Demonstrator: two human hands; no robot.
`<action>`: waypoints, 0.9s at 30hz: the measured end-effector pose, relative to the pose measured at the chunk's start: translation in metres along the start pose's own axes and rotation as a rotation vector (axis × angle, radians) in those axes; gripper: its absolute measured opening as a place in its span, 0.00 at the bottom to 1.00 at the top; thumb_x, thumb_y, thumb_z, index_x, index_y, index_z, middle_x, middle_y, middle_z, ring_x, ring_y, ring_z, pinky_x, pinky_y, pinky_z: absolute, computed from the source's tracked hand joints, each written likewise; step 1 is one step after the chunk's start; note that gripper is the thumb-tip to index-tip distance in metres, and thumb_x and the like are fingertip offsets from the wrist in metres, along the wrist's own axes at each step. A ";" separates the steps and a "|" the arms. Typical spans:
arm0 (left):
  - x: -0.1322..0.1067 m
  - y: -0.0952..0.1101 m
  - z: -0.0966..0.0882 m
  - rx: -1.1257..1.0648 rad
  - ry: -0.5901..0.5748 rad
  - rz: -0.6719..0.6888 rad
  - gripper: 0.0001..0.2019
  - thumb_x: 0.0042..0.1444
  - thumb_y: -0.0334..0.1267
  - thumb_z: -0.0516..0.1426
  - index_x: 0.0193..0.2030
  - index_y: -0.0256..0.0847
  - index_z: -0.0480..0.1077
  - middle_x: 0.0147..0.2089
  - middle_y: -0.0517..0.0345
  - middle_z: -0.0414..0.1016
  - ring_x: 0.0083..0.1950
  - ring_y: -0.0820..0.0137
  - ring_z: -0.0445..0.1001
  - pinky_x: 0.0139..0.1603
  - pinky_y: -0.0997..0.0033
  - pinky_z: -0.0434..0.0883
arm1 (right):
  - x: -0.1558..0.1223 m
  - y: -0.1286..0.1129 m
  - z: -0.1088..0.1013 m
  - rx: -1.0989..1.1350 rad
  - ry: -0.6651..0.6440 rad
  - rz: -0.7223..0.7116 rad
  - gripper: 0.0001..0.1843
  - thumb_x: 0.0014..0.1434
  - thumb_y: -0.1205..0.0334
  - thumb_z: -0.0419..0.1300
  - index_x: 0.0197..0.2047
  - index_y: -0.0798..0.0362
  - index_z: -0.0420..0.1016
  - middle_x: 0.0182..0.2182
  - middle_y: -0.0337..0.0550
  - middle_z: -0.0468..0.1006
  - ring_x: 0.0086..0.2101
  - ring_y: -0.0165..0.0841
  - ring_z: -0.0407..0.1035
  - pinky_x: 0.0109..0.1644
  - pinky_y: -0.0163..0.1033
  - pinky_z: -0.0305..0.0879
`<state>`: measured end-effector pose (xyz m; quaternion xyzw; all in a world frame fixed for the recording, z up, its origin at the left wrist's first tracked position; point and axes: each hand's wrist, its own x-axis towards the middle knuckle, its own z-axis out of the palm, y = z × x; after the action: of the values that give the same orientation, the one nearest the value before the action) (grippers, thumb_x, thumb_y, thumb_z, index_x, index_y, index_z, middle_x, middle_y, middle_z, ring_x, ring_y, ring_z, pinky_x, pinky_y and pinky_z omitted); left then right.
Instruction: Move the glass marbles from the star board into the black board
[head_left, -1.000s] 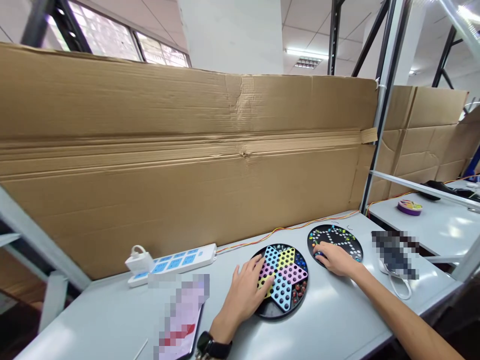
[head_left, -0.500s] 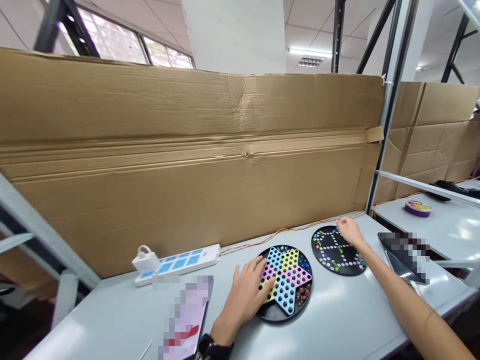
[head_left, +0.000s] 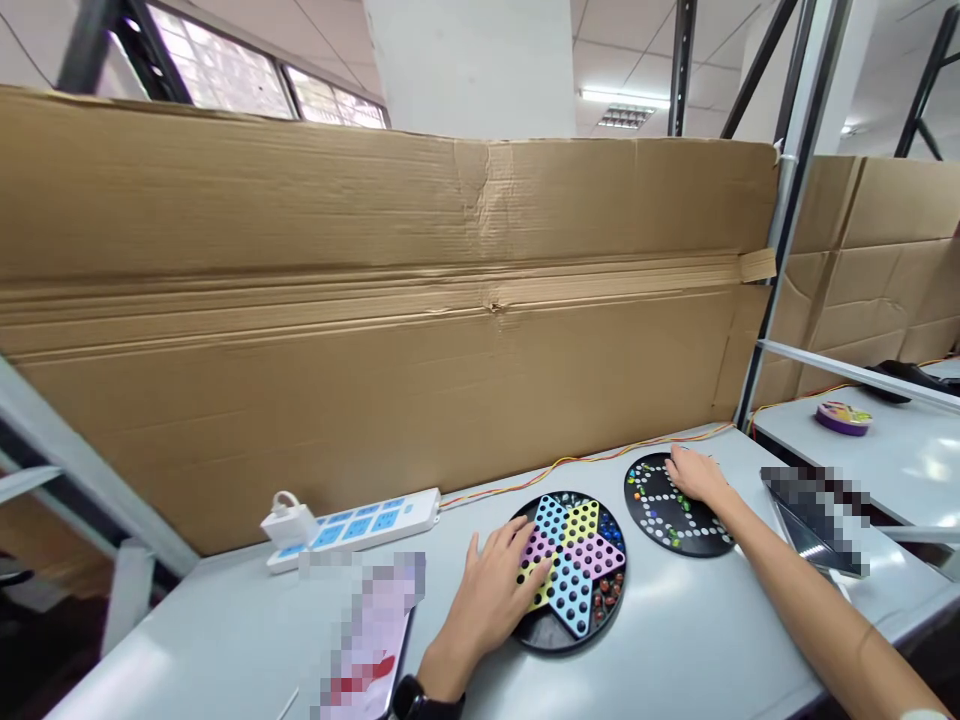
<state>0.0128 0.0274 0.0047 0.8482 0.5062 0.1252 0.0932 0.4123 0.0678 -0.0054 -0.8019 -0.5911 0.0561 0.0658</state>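
Note:
My left hand (head_left: 495,585) lies with fingers spread on the left side of a round Chinese checkers board (head_left: 574,590). The board has a star of blue, yellow and pink points full of holes. Red marbles (head_left: 606,595) lie in its right compartment and dark blue marbles (head_left: 607,528) in the upper right one. Over the top right of a second round black board (head_left: 701,545), my right hand (head_left: 696,473) is closed, fingertips bent down towards its surface. That board carries white spots and several small coloured marbles. Whatever the right fingertips hold is too small to make out.
A white power strip (head_left: 405,513) with a plugged-in adapter (head_left: 289,523) stands at the back left. Nearer lies a phone-like device (head_left: 375,640). A dark tablet-like object (head_left: 814,525) is at right. A cardboard wall (head_left: 375,400) closes the back, with wires (head_left: 592,458) along its foot.
My right hand has moved slightly left and down, further over the black board, and covers more of its middle. My left hand stays on the Chinese checkers board.

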 end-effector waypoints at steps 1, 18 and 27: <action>0.000 0.000 0.001 -0.005 0.004 0.001 0.28 0.69 0.57 0.49 0.69 0.45 0.67 0.73 0.46 0.66 0.73 0.49 0.64 0.75 0.30 0.51 | 0.001 0.002 -0.002 0.040 0.017 0.024 0.20 0.73 0.56 0.44 0.55 0.57 0.71 0.50 0.61 0.81 0.48 0.46 0.76 0.47 0.42 0.63; 0.000 0.000 0.000 -0.096 0.016 0.073 0.25 0.72 0.56 0.46 0.66 0.49 0.69 0.71 0.49 0.69 0.70 0.54 0.68 0.76 0.33 0.52 | 0.014 -0.006 0.000 0.016 0.014 -0.006 0.19 0.68 0.65 0.51 0.57 0.65 0.72 0.48 0.70 0.81 0.51 0.54 0.76 0.55 0.51 0.63; -0.001 0.005 -0.004 -0.084 0.027 0.080 0.24 0.72 0.56 0.46 0.65 0.50 0.70 0.69 0.51 0.70 0.69 0.55 0.70 0.76 0.35 0.55 | 0.022 -0.007 0.002 0.616 0.123 0.066 0.07 0.61 0.62 0.53 0.36 0.53 0.71 0.34 0.55 0.80 0.43 0.46 0.74 0.50 0.47 0.64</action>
<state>0.0150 0.0245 0.0096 0.8614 0.4674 0.1612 0.1168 0.4114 0.0911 -0.0065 -0.7650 -0.5148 0.1860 0.3395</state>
